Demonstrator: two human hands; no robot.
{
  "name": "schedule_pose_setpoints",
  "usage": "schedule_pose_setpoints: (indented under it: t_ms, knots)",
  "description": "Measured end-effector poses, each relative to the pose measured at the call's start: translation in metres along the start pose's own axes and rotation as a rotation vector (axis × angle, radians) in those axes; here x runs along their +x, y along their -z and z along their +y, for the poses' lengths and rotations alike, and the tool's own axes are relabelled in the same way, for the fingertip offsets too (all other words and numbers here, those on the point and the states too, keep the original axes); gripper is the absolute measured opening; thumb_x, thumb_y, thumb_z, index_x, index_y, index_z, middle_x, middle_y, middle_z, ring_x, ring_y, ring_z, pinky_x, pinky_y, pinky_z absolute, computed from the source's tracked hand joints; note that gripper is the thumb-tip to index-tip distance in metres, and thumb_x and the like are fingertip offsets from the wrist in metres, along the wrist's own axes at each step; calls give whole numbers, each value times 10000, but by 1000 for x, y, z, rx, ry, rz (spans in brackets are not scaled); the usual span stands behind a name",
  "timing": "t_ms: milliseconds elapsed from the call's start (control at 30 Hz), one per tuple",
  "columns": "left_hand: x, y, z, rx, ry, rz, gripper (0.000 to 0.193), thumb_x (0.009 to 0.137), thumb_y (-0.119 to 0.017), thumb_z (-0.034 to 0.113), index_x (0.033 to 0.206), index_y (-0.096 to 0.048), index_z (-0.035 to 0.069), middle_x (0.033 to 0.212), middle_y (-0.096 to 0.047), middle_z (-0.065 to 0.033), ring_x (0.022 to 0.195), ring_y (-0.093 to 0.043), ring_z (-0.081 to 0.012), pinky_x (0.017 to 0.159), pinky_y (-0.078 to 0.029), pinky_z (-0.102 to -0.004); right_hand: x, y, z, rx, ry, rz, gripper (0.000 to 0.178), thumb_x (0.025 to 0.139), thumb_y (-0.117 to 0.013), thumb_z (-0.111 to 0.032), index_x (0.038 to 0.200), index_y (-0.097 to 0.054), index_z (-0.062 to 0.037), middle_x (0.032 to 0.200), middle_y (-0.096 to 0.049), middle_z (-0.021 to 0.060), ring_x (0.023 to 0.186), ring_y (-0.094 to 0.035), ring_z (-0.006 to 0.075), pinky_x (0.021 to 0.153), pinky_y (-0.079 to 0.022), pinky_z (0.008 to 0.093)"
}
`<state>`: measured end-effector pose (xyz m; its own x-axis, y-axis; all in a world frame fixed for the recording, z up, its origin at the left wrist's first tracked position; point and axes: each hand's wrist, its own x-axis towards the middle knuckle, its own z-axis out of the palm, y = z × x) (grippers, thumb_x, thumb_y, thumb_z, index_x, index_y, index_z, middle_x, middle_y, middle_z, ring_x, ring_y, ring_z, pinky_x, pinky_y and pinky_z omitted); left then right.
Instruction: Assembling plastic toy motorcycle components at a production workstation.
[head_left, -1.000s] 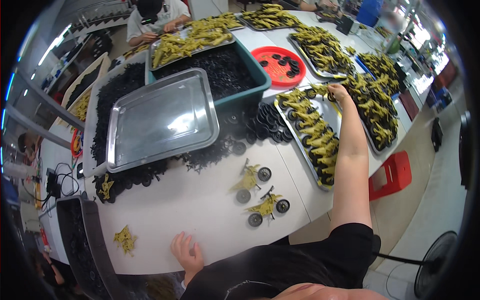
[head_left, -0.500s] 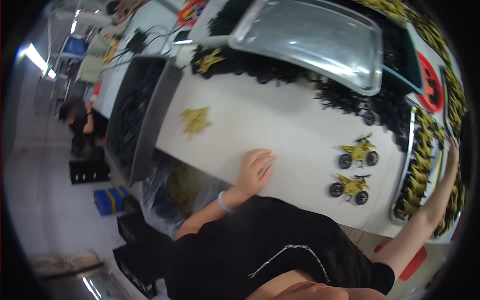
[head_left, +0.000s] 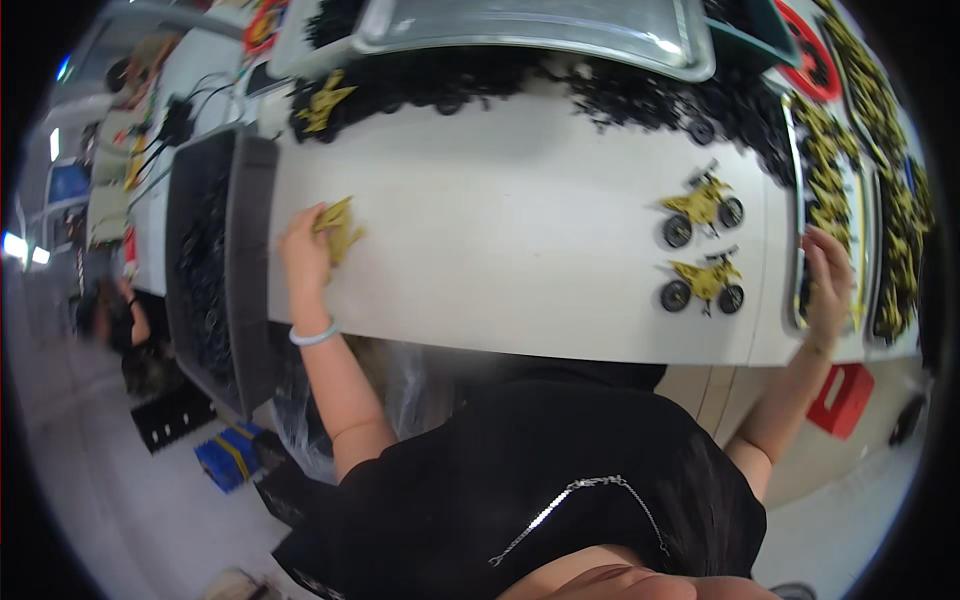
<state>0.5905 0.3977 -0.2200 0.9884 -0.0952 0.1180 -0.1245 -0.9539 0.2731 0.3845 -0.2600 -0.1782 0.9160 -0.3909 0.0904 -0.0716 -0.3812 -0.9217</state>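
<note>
Toward the left end of the white table [head_left: 500,250], my left hand [head_left: 306,248] reaches to a small pile of yellow plastic parts [head_left: 340,240]. Its fingertips close on the top piece. My right hand [head_left: 828,285] is over the near metal tray [head_left: 797,200] on the right, fingers stretched and a little bent; nothing shows in them. That tray holds several yellow-and-black pieces [head_left: 828,180]. Between the hands, nearer the right one, stand two toy motorbikes, the farther one [head_left: 703,207] and the nearer one [head_left: 705,284], yellow with black wheels.
Black parts [head_left: 640,100] are heaped along the table's back, below a large metal tray [head_left: 530,25]. A grey bin [head_left: 255,270] of black parts stands at the left edge. At the right are a red round tray [head_left: 815,60] and more yellow pieces [head_left: 895,270]. Another person [head_left: 115,320] sits far left.
My left hand has gone left from the table's front edge to the yellow pile. My right hand has drawn back from the far right to the near tray. The view has turned.
</note>
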Motion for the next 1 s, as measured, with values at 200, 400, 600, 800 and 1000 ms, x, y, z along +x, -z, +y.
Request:
schedule_pose_setpoints:
  t_ms: [200, 400, 600, 800, 1000]
  knots:
    - [-14, 7, 75, -739, 166, 213, 350, 847, -589, 12, 1193, -554, 50, 986, -637, -131, 879, -640, -202, 743, -512, -297, 2, -91, -4, -404, 99, 69, 288, 842, -627, -74, 1130, -633, -69, 1080, -639, 73, 952, -592, 166, 775, -462, 274]
    - [-51, -31, 171, -656, -63, -303, 370, 804, -656, 59, 1146, -525, 3, 1021, -604, -147, 839, -636, -218, 718, -516, -309, 23, -137, -26, -481, -58, -114, 362, 819, -646, -100, 1179, -605, -89, 1075, -620, 89, 928, -588, 219, 784, -478, 304]
    - [-52, -30, 177, -270, -272, -62, 401, 779, -639, 67, 1167, -543, 31, 1065, -546, -144, 910, -557, -318, 789, -452, -391, 15, -173, -54, -454, -7, -228, 360, 809, -643, -92, 1168, -607, -82, 1076, -618, 99, 916, -589, 248, 811, -475, 323]
    - [-49, -11, 155, -211, -503, -261, 399, 789, -609, 29, 1178, -584, 110, 1098, -524, -136, 862, -570, -279, 754, -465, -363, 2, -185, -51, -625, 349, -90, 337, 774, -673, -96, 1105, -619, -61, 1044, -609, 92, 958, -553, 270, 849, -445, 353]
    - [-62, 0, 172, -298, -257, -551, 408, 766, -587, -14, 1159, -602, 92, 1067, -538, -114, 815, -570, -279, 717, -474, -365, -16, -212, -62, -641, 385, -192, 336, 742, -695, -123, 1067, -618, -77, 1031, -587, 64, 970, -536, 241, 832, -414, 356]
